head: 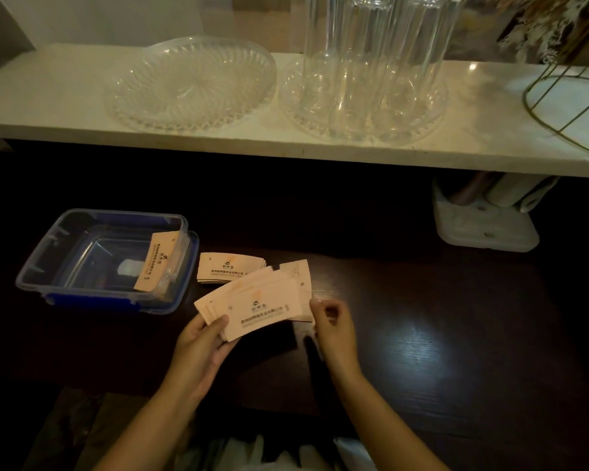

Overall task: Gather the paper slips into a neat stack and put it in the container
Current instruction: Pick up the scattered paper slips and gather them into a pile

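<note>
A fanned bunch of pale peach paper slips (259, 304) with dark print is held above the dark table. My left hand (201, 341) pinches its lower left corner, thumb on top. My right hand (334, 321) grips the bunch's right edge. Behind it, a small pile of the same slips (225, 266) lies flat on the table. To the left stands a clear plastic container (106, 256) with a blue rim and clips. One slip (157, 260) leans against its inner right wall.
A white shelf (286, 144) runs across the back, carrying a clear glass platter (191, 83), a ribbed glass dome on a dish (371, 73) and a gold wire stand (568, 107). A white plastic holder (483, 219) sits under the shelf at right.
</note>
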Action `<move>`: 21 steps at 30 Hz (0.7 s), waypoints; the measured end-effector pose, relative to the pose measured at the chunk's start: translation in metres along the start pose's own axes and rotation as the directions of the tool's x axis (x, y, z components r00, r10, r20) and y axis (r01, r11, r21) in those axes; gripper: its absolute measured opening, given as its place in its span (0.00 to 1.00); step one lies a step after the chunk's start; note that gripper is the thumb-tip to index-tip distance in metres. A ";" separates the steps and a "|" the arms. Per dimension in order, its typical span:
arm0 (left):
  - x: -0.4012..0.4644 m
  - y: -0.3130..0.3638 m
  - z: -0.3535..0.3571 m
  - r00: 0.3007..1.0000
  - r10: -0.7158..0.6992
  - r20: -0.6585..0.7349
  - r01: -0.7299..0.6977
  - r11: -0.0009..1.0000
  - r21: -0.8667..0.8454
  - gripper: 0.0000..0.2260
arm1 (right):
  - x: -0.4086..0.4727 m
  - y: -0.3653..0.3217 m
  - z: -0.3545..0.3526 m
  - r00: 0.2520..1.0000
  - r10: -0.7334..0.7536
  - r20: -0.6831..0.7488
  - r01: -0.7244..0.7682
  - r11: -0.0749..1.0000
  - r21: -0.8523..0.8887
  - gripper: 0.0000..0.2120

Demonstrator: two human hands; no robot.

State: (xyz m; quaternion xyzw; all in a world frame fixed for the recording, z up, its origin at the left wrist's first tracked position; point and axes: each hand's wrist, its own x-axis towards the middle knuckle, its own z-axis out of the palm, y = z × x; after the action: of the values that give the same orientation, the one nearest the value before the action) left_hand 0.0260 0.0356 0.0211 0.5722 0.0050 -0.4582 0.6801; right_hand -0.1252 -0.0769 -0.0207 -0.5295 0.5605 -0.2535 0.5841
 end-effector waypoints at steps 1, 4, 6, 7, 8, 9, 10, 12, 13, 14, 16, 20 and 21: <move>0.001 0.004 -0.006 0.999 0.002 -0.034 -0.002 1.000 -0.025 0.14 | 0.009 0.003 -0.004 0.993 -0.115 -0.034 0.107 0.976 -0.188 0.18; 0.002 0.013 -0.025 0.992 -0.016 -0.123 0.005 0.996 -0.088 0.17 | 0.042 0.015 -0.010 0.882 -0.375 0.286 0.460 0.550 -0.697 0.41; 0.001 0.016 -0.034 0.988 -0.025 -0.150 0.009 0.994 -0.105 0.18 | 0.058 0.017 -0.009 0.795 -0.327 0.511 0.604 0.341 -0.720 0.46; 0.000 0.017 -0.036 0.988 -0.026 -0.155 0.009 0.994 -0.109 0.17 | 0.065 0.018 -0.007 0.763 -0.309 0.567 0.643 0.284 -0.711 0.46; -0.001 0.017 -0.038 0.987 -0.026 -0.157 0.009 0.994 -0.111 0.17 | 0.070 0.018 -0.006 0.736 -0.297 0.608 0.674 0.235 -0.701 0.45; -0.002 0.017 -0.039 0.987 -0.027 -0.156 0.010 0.994 -0.110 0.16 | 0.074 0.016 -0.005 0.710 -0.285 0.644 0.700 0.187 -0.689 0.42; -0.003 0.016 -0.040 0.988 -0.029 -0.155 0.013 0.994 -0.107 0.16 | 0.076 0.013 -0.004 0.684 -0.280 0.674 0.723 0.137 -0.677 0.38; -0.003 0.014 -0.040 0.988 -0.036 -0.152 0.019 0.994 -0.107 0.16 | 0.075 0.009 -0.003 0.620 -0.324 0.715 0.762 0.032 -0.647 0.30; -0.003 0.013 -0.039 0.988 -0.037 -0.149 0.021 0.994 -0.109 0.16 | 0.073 0.009 -0.003 0.584 -0.364 0.726 0.774 -0.021 -0.633 0.26; -0.003 0.013 -0.038 0.989 -0.036 -0.143 0.021 0.994 -0.107 0.16 | 0.069 0.010 -0.003 0.551 -0.401 0.732 0.780 -0.066 -0.623 0.24; -0.003 0.011 -0.037 0.991 -0.029 -0.133 0.017 0.996 -0.090 0.16 | 0.063 0.015 -0.005 0.504 -0.422 0.754 0.787 -0.134 -0.602 0.22; 0.000 0.010 -0.035 0.990 -0.026 -0.137 0.015 0.997 -0.081 0.16 | 0.051 0.017 -0.018 0.435 -0.445 0.783 0.800 -0.207 -0.563 0.32; 0.001 0.010 -0.034 0.990 -0.027 -0.138 0.015 0.997 -0.081 0.16 | 0.049 0.012 -0.023 0.423 -0.508 0.750 0.797 -0.186 -0.575 0.32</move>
State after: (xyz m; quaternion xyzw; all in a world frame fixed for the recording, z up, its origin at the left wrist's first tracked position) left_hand 0.0504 0.0610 0.0164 0.5750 0.0768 -0.4237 0.6957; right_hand -0.1383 -0.1244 -0.0466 -0.9866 0.1431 -0.0785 0.0042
